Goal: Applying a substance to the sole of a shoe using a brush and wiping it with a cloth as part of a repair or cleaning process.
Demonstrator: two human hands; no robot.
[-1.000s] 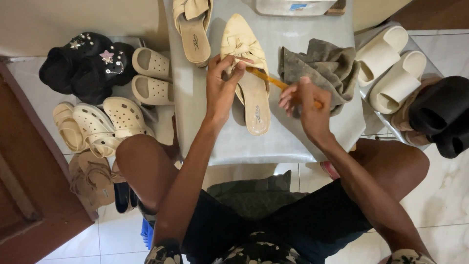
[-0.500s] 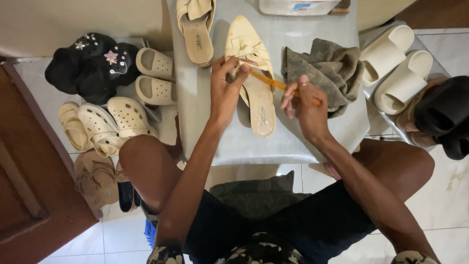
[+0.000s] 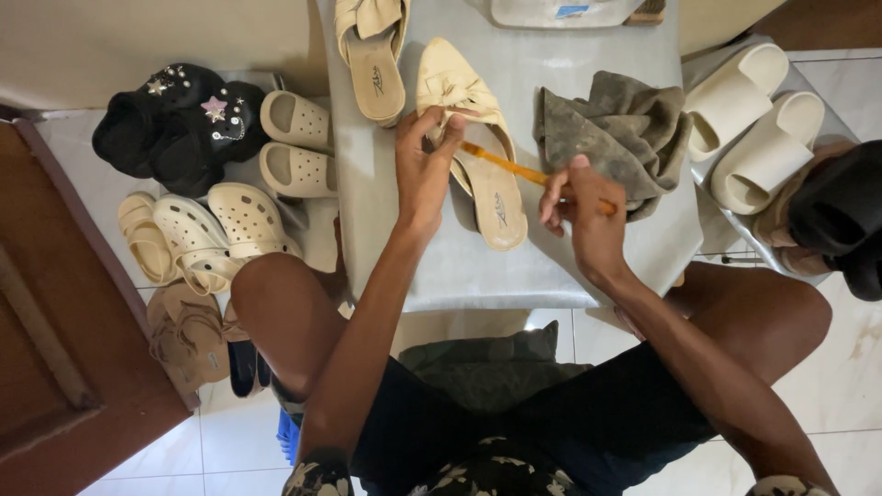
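Cream mule (image 3: 478, 156) with a bow on the toe is lying flat on the small grey table (image 3: 551, 266), toe pointing to the far side, pretty much dead centre. Left hand (image 3: 424, 170) is curled over the shoe's left edge near the bow, fingers pinching the upper. Right hand (image 3: 583, 211) is closed around the end of a thin orange-handled brush (image 3: 514, 168), which slants up and left so its tip meets the shoe right by the left fingers.

Just right of the shoe there's a crumpled grey-green cloth (image 3: 625, 129), touching the right hand. The matching mule (image 3: 372, 55) sits at the far left of the table.

On the floor to the left: two beige slides (image 3: 296, 142), black decorated clogs (image 3: 179, 124), cream clogs (image 3: 216, 230) and tan sandals (image 3: 188, 335). To the right, a pair of chunky white slides (image 3: 753, 124) and black shoes (image 3: 841, 216).
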